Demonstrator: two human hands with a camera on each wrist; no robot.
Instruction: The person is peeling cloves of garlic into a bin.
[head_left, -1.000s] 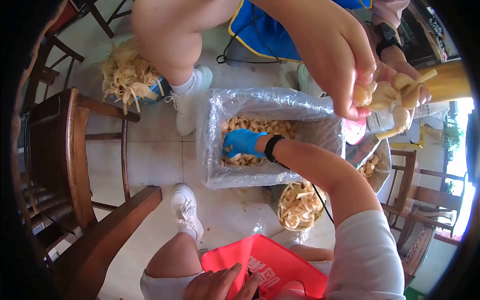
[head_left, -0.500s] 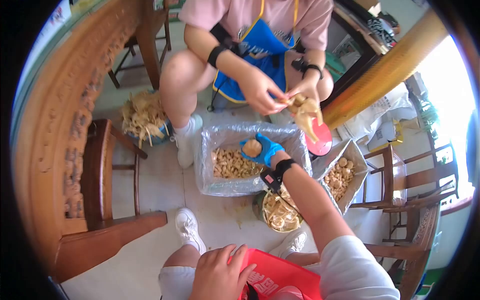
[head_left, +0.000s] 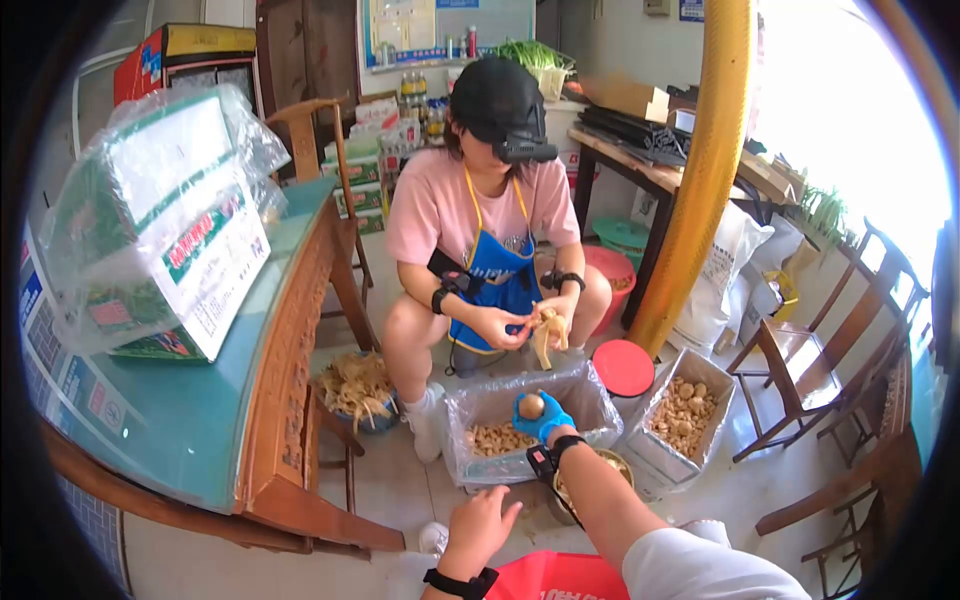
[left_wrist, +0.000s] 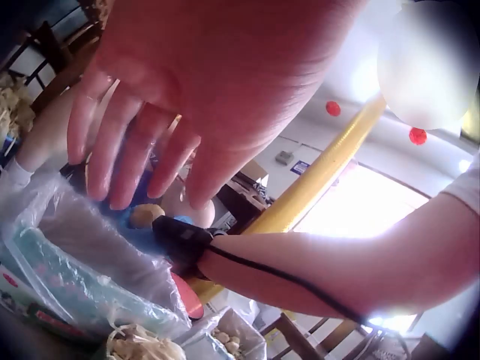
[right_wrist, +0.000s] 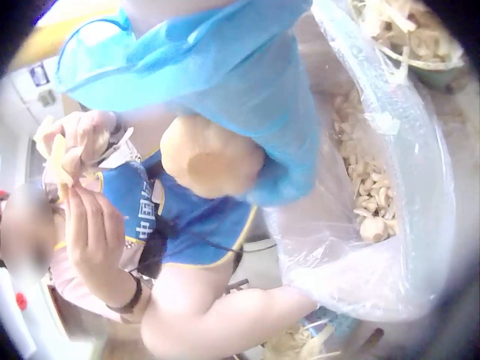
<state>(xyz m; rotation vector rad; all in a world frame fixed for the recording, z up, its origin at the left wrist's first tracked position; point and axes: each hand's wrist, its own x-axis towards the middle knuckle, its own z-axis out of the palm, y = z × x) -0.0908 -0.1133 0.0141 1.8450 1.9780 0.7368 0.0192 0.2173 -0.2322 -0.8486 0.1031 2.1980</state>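
Well, R hand [head_left: 550, 420], in a thin blue glove [right_wrist: 247, 75], curls round a tan, round garlic bulb [right_wrist: 211, 159], approx. over the middle of the rectangular clear-plastic-lined box [head_left: 498, 468]; L hand [head_left: 478, 530] is bare, empty, fingers loosely out. Prob. best: firm grip, bulb low, inside the box's edges.

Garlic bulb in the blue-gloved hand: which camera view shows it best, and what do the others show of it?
The right wrist view: there the garlic bulb looks largest, its brownish end facing the camera. The head view shows it small in the right hand; the left wrist view, small and blurred beyond the left hand.
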